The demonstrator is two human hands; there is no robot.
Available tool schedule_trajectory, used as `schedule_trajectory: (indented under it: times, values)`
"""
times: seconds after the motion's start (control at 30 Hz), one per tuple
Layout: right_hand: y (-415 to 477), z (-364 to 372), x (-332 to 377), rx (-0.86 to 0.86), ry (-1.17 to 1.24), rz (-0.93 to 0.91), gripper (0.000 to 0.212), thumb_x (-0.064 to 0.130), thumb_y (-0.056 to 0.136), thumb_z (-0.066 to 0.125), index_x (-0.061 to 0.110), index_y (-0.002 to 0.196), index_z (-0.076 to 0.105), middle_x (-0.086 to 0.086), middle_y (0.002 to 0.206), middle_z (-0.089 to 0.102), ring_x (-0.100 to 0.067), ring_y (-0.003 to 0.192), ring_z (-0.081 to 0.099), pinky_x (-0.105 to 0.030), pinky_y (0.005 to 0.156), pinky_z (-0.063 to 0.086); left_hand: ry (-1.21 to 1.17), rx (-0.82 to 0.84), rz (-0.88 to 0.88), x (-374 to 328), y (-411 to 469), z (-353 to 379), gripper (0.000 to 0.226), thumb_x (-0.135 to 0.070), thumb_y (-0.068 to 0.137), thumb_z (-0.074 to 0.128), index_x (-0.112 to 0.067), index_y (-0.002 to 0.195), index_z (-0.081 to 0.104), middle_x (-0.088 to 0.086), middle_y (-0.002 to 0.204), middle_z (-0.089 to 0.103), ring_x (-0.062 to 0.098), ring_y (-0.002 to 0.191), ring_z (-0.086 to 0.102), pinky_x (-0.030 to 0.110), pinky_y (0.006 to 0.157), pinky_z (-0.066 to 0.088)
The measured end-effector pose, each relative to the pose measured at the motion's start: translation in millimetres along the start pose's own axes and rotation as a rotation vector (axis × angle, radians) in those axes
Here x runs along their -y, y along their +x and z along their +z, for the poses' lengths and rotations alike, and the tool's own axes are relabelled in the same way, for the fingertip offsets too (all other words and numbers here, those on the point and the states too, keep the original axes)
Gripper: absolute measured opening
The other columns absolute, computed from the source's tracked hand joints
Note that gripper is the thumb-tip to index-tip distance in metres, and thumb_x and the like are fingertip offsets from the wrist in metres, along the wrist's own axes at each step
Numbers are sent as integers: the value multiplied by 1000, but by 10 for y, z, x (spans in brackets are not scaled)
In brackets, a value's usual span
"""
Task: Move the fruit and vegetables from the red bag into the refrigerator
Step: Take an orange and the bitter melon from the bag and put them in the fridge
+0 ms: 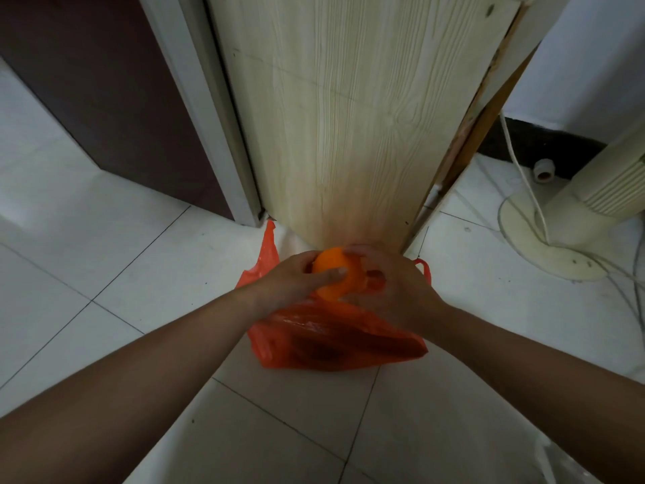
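Note:
A red plastic bag (335, 340) lies on the white tiled floor against the foot of a pale wood-grain panel. Just above its open mouth I hold a round orange (333, 274). My left hand (293, 281) grips the orange from the left, thumb across its front. My right hand (391, 288) closes around it from the right, and a bit of red-orange shows between its fingers; I cannot tell whether that is bag or another fruit. Dark shapes show through the bag's plastic. No refrigerator interior is in view.
The pale wood-grain panel (366, 117) rises straight ahead. A dark brown door (104, 82) with a grey frame stands at the left. A cream floor fan base (555, 246) with trailing cords sits at the right, beside a white wall.

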State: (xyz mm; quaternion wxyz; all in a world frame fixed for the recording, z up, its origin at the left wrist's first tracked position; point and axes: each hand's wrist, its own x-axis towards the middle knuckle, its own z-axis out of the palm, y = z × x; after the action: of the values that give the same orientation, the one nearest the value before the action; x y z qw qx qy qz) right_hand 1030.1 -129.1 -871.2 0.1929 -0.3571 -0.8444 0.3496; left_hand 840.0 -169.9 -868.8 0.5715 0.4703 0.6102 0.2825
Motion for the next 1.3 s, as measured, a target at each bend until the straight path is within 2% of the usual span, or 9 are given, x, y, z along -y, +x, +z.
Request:
schedule_trajectory:
  times: [0.1, 0.2, 0.3, 0.47, 0.57, 0.77, 1.0, 1.17, 1.3]
  values:
    - [30, 11, -29, 11, -23, 30, 72, 44, 75, 72, 27, 136, 38, 8, 138, 43, -10, 121, 46, -31, 97, 47, 178, -97, 11, -21, -43, -89, 57, -43, 77, 69, -26, 127, 47, -8, 111, 60, 1, 91, 61, 11, 68, 48]
    - [30, 64, -137, 88, -75, 152, 69, 52, 80, 62, 30, 139, 34, 9, 139, 44, -10, 125, 43, -24, 96, 38, 511, -208, 14, 46, -154, -252, 88, -48, 69, 75, -27, 142, 29, -1, 132, 46, 16, 112, 50, 24, 85, 44]
    - [-23, 102, -235, 269, -187, 198, 57, 51, 88, 51, 29, 139, 36, 7, 133, 50, -14, 123, 48, -19, 93, 33, 660, -262, 38, 145, -270, -411, 96, -46, 67, 78, -24, 144, 25, 3, 141, 37, 21, 121, 44, 30, 92, 41]
    - [-159, 216, -111, 440, -277, 61, 41, 44, 91, 52, 26, 127, 52, 0, 118, 62, -18, 105, 58, -28, 91, 44, 594, -291, 27, 214, -385, -633, 83, -42, 66, 80, -24, 135, 38, 0, 133, 45, 15, 108, 46, 28, 83, 43]
    - [-236, 380, 5, 547, -296, 7, 44, 43, 91, 51, 28, 133, 48, 5, 127, 58, -11, 110, 54, -19, 88, 39, 562, -332, 47, 196, -399, -698, 82, -41, 66, 80, -23, 135, 39, 0, 131, 46, 14, 106, 46, 28, 80, 43]
    - [-437, 612, -20, 707, -280, -15, 48, 38, 93, 50, 25, 138, 41, 2, 140, 48, -13, 126, 46, -32, 106, 37, 480, -273, 36, 173, -354, -664, 74, -44, 65, 79, -27, 128, 44, -4, 123, 52, 16, 105, 54, 25, 76, 48]
    - [-394, 428, -31, 548, -224, -22, 43, 35, 92, 53, 22, 133, 48, 4, 133, 54, -12, 119, 51, -21, 98, 37, 479, -60, -135, 313, -304, -556, 62, -49, 68, 75, -30, 119, 44, -3, 119, 52, 16, 105, 55, 28, 82, 52]
    - [-234, 236, -119, 309, -245, -30, 34, 27, 94, 51, 19, 127, 54, 0, 123, 59, -14, 110, 54, -17, 90, 36, 551, 27, -201, 583, -342, -504, 77, -52, 67, 76, -28, 128, 37, -1, 123, 52, 17, 105, 55, 32, 85, 52]
    - [-285, 221, -368, 268, -419, 232, 32, 28, 98, 38, 15, 122, 53, -7, 122, 59, -21, 109, 55, -26, 90, 39, 503, -2, -192, 591, -328, -524, 73, -47, 70, 75, -28, 129, 35, -3, 122, 50, 16, 105, 53, 25, 80, 50]
